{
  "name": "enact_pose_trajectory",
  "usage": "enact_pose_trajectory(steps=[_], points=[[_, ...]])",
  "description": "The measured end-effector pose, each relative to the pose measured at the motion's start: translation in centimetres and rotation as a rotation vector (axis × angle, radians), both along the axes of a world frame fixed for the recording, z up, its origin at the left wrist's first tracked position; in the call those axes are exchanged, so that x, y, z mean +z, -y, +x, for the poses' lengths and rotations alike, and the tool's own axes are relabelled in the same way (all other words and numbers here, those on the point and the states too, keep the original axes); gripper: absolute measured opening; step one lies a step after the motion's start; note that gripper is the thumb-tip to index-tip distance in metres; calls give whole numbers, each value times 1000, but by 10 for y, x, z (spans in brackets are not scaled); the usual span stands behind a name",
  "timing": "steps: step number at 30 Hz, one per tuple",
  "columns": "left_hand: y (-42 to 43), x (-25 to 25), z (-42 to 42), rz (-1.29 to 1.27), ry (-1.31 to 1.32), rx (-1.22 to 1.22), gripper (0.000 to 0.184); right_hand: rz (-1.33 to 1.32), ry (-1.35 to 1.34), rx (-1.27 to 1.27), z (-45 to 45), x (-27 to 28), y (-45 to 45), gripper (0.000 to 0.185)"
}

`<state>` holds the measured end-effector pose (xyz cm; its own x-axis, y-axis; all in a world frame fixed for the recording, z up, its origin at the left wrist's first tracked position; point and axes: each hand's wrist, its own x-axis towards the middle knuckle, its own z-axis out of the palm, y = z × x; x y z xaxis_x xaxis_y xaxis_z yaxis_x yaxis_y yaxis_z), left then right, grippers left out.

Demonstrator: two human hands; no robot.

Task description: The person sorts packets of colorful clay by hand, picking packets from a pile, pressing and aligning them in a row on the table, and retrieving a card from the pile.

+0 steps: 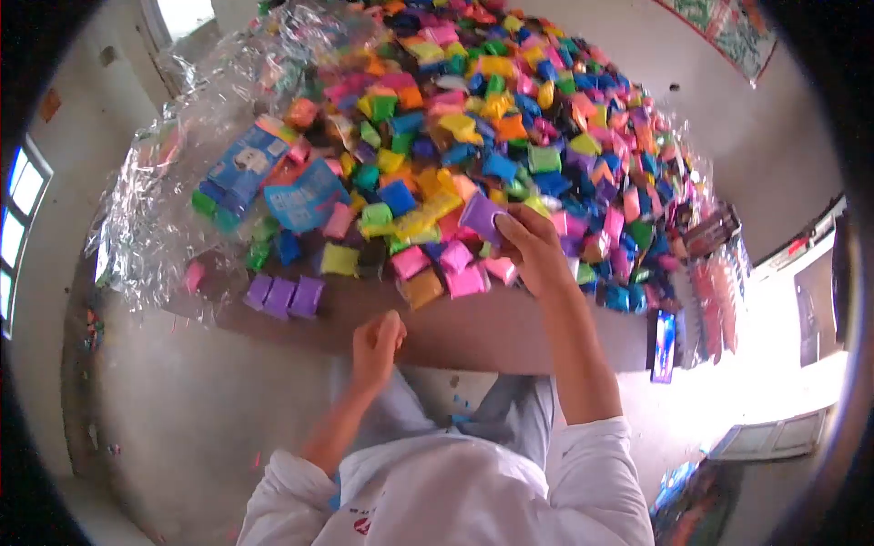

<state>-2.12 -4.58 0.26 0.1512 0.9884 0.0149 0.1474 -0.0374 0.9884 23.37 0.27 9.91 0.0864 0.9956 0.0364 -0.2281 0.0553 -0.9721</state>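
My right hand point(535, 244) grips a purple packet point(481, 218) between thumb and fingers, held over the front of a large heap of small colourful packets point(510, 127). Near the table's front edge is my left hand point(376, 350), its fingers curled closed and no object showing in it. Three purple packets point(284, 296) lie side by side on the table, to the left of and beyond that hand. Pink packets point(467, 280) and a brown-orange packet point(421, 288) lie at the heap's edge between my hands.
Crumpled clear plastic point(173, 191) covers the table's left side, with blue printed wrappers point(305, 196) beside it. A phone point(664, 346) with a lit screen is at the right edge of the brown table point(528, 341). Reddish plastic packs point(715, 296) hang beyond the phone.
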Motion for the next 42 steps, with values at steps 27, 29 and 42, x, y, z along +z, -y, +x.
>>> enact_pose_trajectory(steps=[27,29,42], points=[[38,11,99,-209,-1,-305,54,-210,-420,-230,-16,-98,143,25],[39,9,98,-181,-21,-318,56,-161,-273,-145,-14,-96,146,26],[35,-46,97,822,-352,-122,46,-234,-22,-177,-20,-94,144,23]])
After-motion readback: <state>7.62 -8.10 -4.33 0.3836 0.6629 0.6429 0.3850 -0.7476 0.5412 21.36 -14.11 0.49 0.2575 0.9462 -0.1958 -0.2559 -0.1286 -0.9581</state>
